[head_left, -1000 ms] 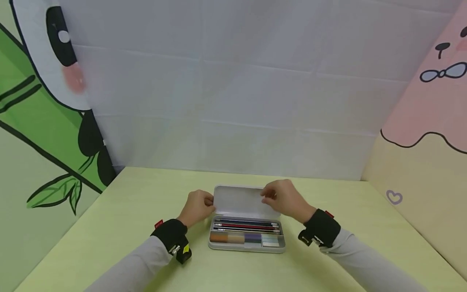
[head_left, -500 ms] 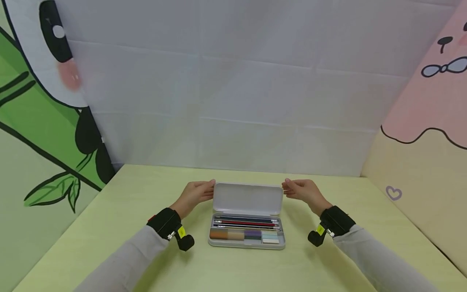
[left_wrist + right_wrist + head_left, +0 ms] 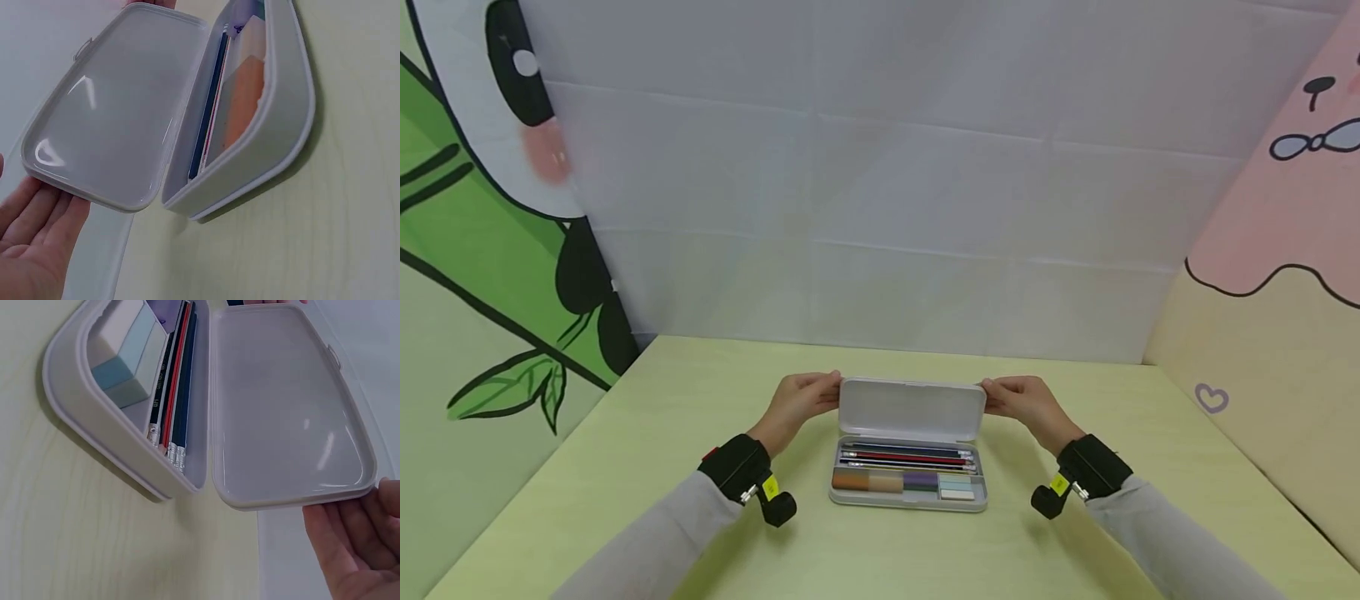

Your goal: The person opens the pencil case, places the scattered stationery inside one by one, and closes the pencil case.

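A pale grey pencil case (image 3: 907, 504) stands on the table with its lid (image 3: 912, 408) raised. Several pencils (image 3: 906, 458) lie along the back compartment. In front of them are an orange-brown block (image 3: 245, 100), a tan one, a purple piece (image 3: 920, 481) and pale blue and white erasers (image 3: 128, 359). My left hand (image 3: 797, 404) touches the lid's left side with fairly straight fingers (image 3: 44, 212), its thumb apart from it in the left wrist view. At the opposite corner, my right hand (image 3: 1028, 407) holds the lid between thumb and fingers (image 3: 331, 544).
The pale yellow table (image 3: 737, 542) runs back to a white cloth (image 3: 880, 208). Painted walls with cartoon figures flank it. Black wrist straps (image 3: 737, 471) carry small cameras.
My right hand has moved from in front of the lid out to its right side and now touches its corner. My left hand has shifted up along the left edge, its fingers straighter.
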A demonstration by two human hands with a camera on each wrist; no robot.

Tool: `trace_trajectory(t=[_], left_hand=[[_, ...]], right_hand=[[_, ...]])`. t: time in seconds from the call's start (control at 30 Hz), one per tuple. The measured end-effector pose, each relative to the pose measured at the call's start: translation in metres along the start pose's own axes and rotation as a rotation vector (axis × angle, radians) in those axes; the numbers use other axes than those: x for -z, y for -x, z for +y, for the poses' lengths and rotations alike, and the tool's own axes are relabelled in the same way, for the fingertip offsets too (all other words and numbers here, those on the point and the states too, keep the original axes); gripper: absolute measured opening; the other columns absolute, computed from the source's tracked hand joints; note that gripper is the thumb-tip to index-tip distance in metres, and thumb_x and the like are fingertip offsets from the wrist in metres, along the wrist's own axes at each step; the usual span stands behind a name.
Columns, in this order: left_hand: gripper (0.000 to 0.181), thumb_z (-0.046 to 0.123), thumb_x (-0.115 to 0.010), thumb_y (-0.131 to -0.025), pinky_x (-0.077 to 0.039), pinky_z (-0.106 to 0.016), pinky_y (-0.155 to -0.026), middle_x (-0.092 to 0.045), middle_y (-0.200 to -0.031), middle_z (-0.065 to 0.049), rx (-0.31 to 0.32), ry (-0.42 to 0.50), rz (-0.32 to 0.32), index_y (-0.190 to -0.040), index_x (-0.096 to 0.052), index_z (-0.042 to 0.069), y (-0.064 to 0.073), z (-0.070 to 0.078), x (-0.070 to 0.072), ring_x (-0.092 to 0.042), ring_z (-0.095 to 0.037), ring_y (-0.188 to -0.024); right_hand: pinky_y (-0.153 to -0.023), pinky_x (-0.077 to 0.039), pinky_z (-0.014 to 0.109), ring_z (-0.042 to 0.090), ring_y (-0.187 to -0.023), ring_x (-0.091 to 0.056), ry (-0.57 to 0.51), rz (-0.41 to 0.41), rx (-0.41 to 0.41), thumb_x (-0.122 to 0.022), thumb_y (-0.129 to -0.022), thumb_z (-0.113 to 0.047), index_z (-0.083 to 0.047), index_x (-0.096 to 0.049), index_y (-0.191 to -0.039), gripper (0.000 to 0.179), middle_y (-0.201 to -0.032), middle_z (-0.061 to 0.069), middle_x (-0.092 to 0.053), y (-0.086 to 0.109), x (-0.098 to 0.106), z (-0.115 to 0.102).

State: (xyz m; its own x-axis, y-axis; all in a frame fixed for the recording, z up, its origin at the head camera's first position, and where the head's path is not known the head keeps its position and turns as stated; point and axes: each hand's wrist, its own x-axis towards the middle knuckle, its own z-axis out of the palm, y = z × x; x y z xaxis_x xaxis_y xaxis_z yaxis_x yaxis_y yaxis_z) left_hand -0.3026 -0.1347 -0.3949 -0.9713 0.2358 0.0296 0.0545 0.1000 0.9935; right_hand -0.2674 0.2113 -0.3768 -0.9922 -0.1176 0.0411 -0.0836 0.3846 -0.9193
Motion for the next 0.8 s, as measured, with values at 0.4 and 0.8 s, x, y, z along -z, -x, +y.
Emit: trace_trajectory(t=[0.4, 0.8], left_hand=[[0.026, 0.024, -0.065, -0.091, -0.055, -0.031, -0.089, -0.074, -0.101, -0.011, -0.127, -0.208, -0.03, -0.103, -0.073, 0.002, 0.032, 0.003, -0.002, -0.07, -0.015, -0.093], [0.008, 0.019, -0.078, -0.079, -0.056, -0.028, -0.084, -0.077, -0.094, -0.005, -0.262, -0.5, -0.144, -0.08, -0.076, 0.012, 0.057, -0.008, -0.007, -0.07, -0.02, -0.097]], right_hand=[[-0.087, -0.057, 0.028, 0.0, -0.089, -0.068, 0.218, 0.024, 0.147, -0.064, -0.092, -0.024, -0.003, -0.071, -0.111, 0.03, -0.11, 0.015, -0.072, 0.04, -0.003, 0.001], [-0.078, -0.058, 0.021, 0.013, -0.088, -0.071, 0.419, -0.046, 0.37, -0.076, -0.076, -0.001, -0.005, -0.074, -0.096, 0.02, -0.096, 0.01, -0.074, 0.067, -0.026, 0.01]])
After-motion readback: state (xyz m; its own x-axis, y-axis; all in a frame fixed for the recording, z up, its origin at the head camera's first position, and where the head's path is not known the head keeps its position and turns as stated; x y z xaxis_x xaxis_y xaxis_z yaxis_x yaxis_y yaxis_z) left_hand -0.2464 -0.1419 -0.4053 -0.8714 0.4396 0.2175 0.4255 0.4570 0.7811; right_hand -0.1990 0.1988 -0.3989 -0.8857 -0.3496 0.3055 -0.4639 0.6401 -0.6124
